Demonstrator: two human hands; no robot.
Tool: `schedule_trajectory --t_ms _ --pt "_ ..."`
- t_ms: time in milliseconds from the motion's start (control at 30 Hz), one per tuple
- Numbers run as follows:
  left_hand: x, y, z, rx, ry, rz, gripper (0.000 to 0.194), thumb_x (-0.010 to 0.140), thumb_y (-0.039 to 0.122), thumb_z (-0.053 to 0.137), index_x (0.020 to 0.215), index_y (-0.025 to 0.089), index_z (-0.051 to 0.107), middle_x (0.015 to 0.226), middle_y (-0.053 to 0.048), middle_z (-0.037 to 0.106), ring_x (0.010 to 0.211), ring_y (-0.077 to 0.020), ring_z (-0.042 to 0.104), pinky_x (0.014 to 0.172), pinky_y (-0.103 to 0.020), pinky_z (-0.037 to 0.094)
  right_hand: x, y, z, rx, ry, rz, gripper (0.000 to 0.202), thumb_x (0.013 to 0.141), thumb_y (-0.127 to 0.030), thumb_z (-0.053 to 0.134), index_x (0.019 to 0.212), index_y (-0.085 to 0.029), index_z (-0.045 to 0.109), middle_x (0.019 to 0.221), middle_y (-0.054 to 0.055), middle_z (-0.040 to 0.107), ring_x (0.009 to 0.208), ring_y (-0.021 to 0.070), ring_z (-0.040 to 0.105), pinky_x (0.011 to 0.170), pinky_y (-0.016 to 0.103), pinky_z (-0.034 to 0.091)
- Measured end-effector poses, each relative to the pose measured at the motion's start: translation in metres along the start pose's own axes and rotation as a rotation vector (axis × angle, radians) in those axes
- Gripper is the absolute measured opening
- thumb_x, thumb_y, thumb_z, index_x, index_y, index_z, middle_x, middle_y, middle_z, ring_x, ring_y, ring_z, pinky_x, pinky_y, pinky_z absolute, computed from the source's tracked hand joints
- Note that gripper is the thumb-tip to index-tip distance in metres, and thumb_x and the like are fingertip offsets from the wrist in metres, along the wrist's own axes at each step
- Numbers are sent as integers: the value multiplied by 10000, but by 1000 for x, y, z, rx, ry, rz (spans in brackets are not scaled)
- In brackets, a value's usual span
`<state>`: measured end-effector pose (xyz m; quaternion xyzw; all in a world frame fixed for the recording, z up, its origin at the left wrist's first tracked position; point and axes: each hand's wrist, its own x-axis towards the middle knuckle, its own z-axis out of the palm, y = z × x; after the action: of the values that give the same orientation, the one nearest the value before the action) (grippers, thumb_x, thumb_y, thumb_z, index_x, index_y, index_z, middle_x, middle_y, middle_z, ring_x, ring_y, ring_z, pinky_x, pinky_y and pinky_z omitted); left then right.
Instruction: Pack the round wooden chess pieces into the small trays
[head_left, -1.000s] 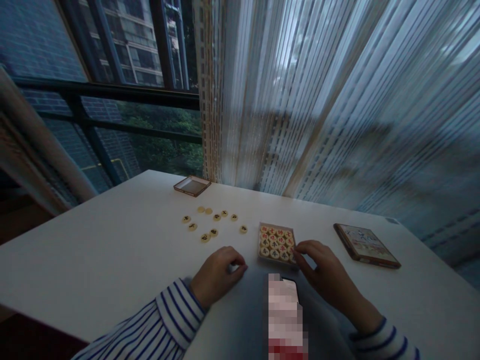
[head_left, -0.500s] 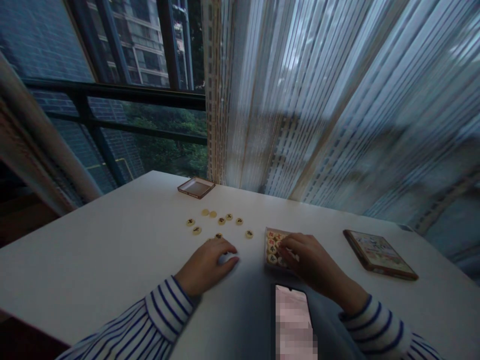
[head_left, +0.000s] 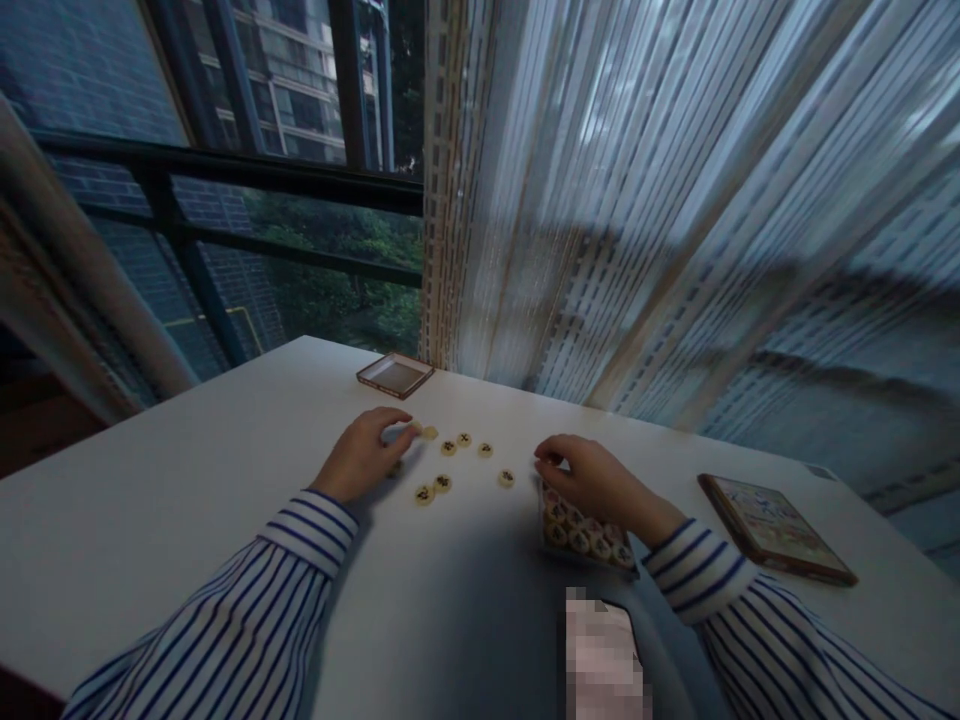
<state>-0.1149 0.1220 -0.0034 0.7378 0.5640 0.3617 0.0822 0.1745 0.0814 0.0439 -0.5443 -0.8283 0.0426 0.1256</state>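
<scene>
Several round Chinese chess pieces lie scattered on the white table; most show dark characters, while a pale one looks blank. My left hand is at the left side of this group, thumb and index finger apart, their tips beside or touching a pale piece. Another piece is partly covered under that hand. My right hand hovers over the far edge of a small box packed with chess pieces in rows. Its fingers are curved with a gap to the thumb, and no piece shows between them.
A shallow brown-rimmed tray or lid lies at the table's far edge. To the right is a flat brown-edged case with a picture on top. A phone lies close in front. A striped curtain hangs behind the table.
My left hand has moved left and away from me, uncovering pieces it hid. My right hand has lifted from inside the box to its far edge. The view has shifted slightly.
</scene>
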Motion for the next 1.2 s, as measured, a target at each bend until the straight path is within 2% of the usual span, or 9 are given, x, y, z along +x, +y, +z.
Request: schedule_trajectory --t_ms 133,300,567,800,1200 --pt "2 -21 5 35 71 -53 390 799 432 426 992 158 627 1067 -108 648 1029 -261 551 937 -377 401 16 -5 6 -39 -27 -36 213 826 -248 466 906 -159 642 846 65 675 766 163 596 710 269 419" --pt "4 -36 8 -11 43 -156 418 833 416 382 1012 129 628 1072 -129 647 1018 -256 561 936 -361 396 45 -15 16 -96 -61 -110 230 830 -264 460 925 -161 642 875 68 677 775 163 595 712 266 402" --pt "3 -36 11 -112 42 -236 409 849 410 363 986 144 640 996 -100 678 910 -219 614 846 -323 452 90 -50 28 -242 -153 -201 292 842 -291 424 990 -155 635 957 97 674 884 211 603 754 303 398" --pt "3 -36 12 -162 59 -282 423 854 433 356 980 140 633 955 -94 687 854 -208 629 805 -318 469 119 -68 42 -273 -198 -228 318 832 -327 427 1022 -172 629 1015 118 659 948 233 591 780 328 401" --pt "4 -35 12 -184 70 -290 391 836 435 398 961 153 639 924 -85 694 818 -208 635 771 -320 475 138 -78 60 -245 -262 -200 372 798 -396 444 1010 -159 638 1029 157 647 948 267 591 763 369 417"
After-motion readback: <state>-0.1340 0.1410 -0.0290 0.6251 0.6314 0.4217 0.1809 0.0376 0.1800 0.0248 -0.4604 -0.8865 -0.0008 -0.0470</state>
